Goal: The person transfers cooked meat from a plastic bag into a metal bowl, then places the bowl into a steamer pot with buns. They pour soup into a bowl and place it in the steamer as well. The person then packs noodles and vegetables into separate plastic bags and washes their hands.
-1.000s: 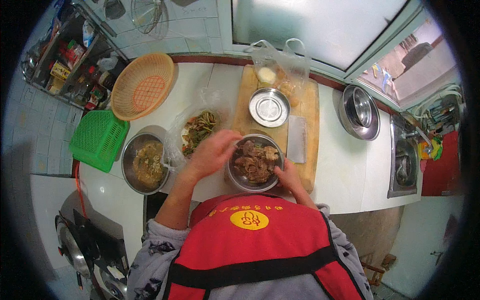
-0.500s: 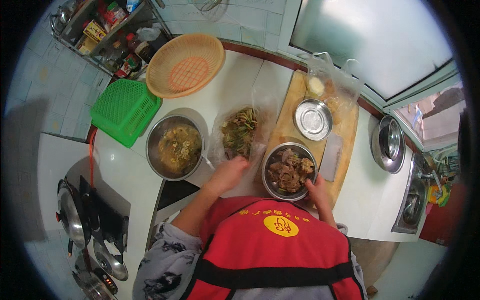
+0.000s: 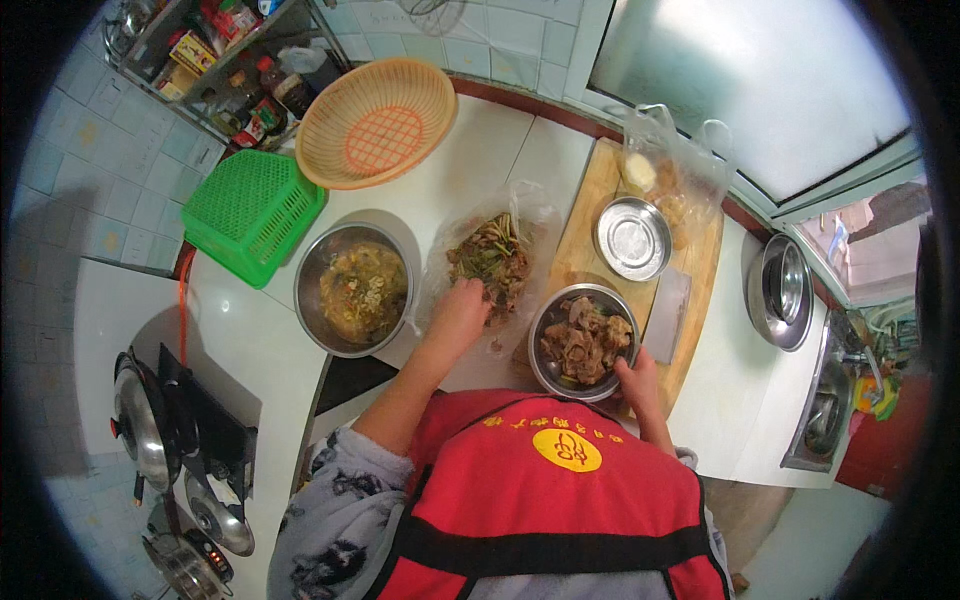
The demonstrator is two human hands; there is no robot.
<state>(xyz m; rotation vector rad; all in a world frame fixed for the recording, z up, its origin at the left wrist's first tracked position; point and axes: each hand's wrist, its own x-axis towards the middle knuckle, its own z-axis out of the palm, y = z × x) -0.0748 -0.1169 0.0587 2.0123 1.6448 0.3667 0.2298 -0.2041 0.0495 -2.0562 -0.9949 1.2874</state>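
Observation:
My left hand (image 3: 462, 312) reaches into a clear plastic bag (image 3: 530, 205) that lies spread on the counter. Its fingers are bent together at the near edge of a heap of greenish-brown food scraps (image 3: 488, 250), and their tips are hidden. Beside the bag, my right hand (image 3: 641, 382) grips the right rim of a steel bowl (image 3: 540, 370). Chunks of brown cooked meat (image 3: 582, 342) fill that bowl, which rests at the near end of a wooden cutting board (image 3: 700, 268). Left of the bag stands a steel pot (image 3: 304, 290) holding yellowish broth with bits in it (image 3: 365, 290).
A small steel dish (image 3: 634, 238), a cleaver (image 3: 668, 310) and a bag of food (image 3: 665, 175) lie on the board. Behind are an orange basket (image 3: 325, 130) and a green basket (image 3: 250, 215). A lidded wok (image 3: 145, 420) stands left; nested steel bowls (image 3: 770, 310) and a sink (image 3: 820, 410) are right.
My left hand has moved forward, deeper into the plastic bag, and the scraps there have shifted. My right hand keeps its grip on the bowl. The whole view has shifted slightly.

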